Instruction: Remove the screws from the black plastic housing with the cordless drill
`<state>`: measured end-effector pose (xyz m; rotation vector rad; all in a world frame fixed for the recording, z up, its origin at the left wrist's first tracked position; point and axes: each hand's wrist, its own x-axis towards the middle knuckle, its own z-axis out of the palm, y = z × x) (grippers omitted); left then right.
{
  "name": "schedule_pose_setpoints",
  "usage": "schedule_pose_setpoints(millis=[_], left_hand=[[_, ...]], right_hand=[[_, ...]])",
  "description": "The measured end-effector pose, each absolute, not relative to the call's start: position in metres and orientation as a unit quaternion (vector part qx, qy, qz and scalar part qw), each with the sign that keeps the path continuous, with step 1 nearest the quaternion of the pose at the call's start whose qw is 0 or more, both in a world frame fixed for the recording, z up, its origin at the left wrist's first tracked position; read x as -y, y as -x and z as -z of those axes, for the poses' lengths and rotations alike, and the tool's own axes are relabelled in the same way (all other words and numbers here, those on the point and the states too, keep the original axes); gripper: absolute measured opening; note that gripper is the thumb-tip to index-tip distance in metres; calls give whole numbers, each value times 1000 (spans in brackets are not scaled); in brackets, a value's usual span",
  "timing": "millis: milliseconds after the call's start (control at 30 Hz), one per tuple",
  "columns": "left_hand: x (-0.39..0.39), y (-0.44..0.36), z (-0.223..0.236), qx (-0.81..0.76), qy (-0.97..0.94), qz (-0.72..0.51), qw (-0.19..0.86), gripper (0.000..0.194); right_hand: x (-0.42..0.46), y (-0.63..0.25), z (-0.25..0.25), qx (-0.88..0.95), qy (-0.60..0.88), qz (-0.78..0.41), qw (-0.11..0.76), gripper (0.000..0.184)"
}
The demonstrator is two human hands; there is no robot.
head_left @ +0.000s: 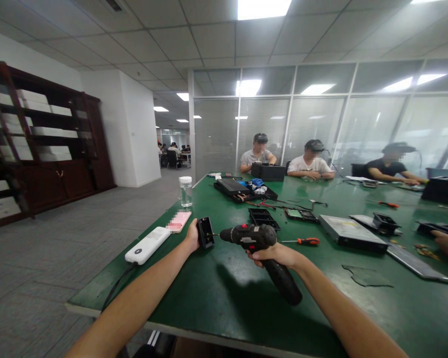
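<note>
My right hand [274,255] is wrapped round the grip of a black cordless drill [252,236], which points to the left. The drill's bit reaches into the open side of a small black plastic housing [206,233]; whether it touches a screw is too small to tell. That housing stands tilted up above the green table, with my left hand [192,234] gripping its left side. Most of the left fingers are hidden behind it.
A white power bank-like device [148,245], a pink phone [179,221] and a clear jar [185,193] line the left edge. Beyond the drill lie a black tray [264,218], an orange screwdriver [308,241] and a disc drive [353,236]. Several people sit around the table [194,293].
</note>
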<state>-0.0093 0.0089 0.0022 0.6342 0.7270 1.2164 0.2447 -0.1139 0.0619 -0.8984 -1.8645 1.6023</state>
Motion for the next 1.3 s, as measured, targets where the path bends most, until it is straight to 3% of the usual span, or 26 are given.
schedule_pose_setpoints(millis=[1300], left_hand=[[-17,11,4,-325,-310,-553,702,36]], right_hand=[[113,-246,-61,674,288,-632,252,30]])
